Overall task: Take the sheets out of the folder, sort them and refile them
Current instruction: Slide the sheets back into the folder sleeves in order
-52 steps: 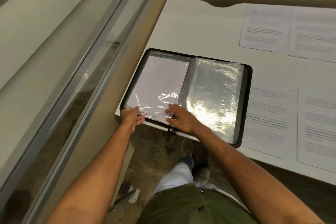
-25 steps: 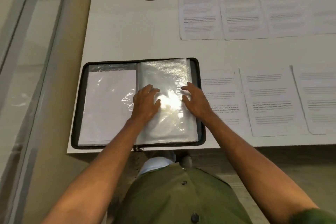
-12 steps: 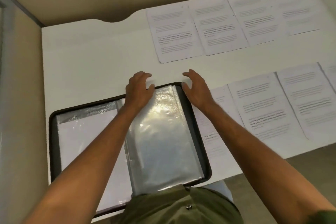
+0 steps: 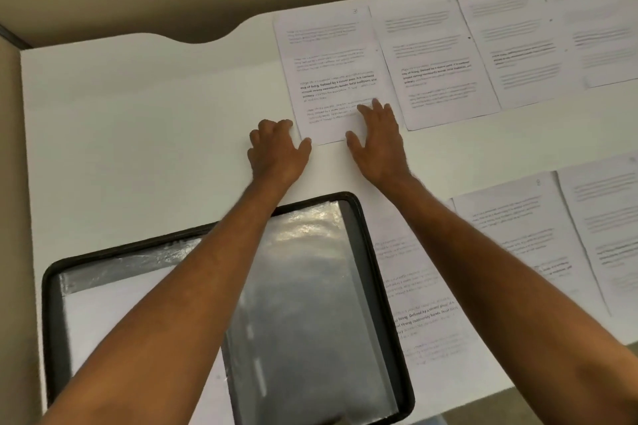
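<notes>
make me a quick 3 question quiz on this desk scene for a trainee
1. True or false: the folder lies open.
2. Which hand rests its fingers on the nearest far-row sheet? A left B right
3. The left hand sits at that sheet's near ___ corner.

Key: 1 true. 2 B, the right hand lies flat on it. 3 left.
</notes>
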The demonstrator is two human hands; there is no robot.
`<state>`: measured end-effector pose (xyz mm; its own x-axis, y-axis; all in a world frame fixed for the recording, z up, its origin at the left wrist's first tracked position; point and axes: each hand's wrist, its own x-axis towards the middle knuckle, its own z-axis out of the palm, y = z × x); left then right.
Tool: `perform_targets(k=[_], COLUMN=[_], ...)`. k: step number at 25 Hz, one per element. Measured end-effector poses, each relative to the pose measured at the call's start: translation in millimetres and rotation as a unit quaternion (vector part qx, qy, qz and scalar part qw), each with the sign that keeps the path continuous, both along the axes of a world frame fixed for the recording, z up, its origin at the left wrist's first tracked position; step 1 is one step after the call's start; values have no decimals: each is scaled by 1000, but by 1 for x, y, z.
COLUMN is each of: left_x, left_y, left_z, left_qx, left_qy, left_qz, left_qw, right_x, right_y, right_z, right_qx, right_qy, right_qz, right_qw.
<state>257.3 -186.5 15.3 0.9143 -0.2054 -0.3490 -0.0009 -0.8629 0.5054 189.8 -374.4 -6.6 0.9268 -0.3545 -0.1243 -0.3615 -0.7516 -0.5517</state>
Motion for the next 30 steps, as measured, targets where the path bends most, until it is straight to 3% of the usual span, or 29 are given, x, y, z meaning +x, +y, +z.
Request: perform_targets(k=[4, 6, 9, 11, 15, 19, 24, 28, 30], left_x=[8, 13, 20, 24, 18, -1, -34, -75, -102], left_y=[-27, -34, -36, -37, -42, -33, 22, 74, 96], left_z=[-4, -10, -10, -8, -5, 8, 29, 47, 51], left_qx=[-16, -98, -259, -303, -329, -352, -387, -404, -421], left_qy=[14, 40, 70, 106, 196, 217, 220, 219, 234], left_qz=[29, 84, 223, 282, 241, 227, 197, 205, 212], left_qw=[999, 991, 937, 904, 892, 882, 874, 864, 850], right_x=[15, 14, 14, 15, 15, 6, -22, -45, -62], right_y=[-5, -5, -3, -4, -4, -4, 0, 20, 30], right_z=[-21, -29, -32, -33, -29, -13, 18, 55, 66], right_qx=[-76, -111, -122, -120, -94, -24, 108, 312, 362], right_qy=[13, 1, -16, -19, -12, -12, -70, -56, -35], right_qz=[-6, -7, -21, -27, -19, -27, -109, -230, -248], right_qw=[997, 994, 992, 992, 995, 999, 986, 920, 898])
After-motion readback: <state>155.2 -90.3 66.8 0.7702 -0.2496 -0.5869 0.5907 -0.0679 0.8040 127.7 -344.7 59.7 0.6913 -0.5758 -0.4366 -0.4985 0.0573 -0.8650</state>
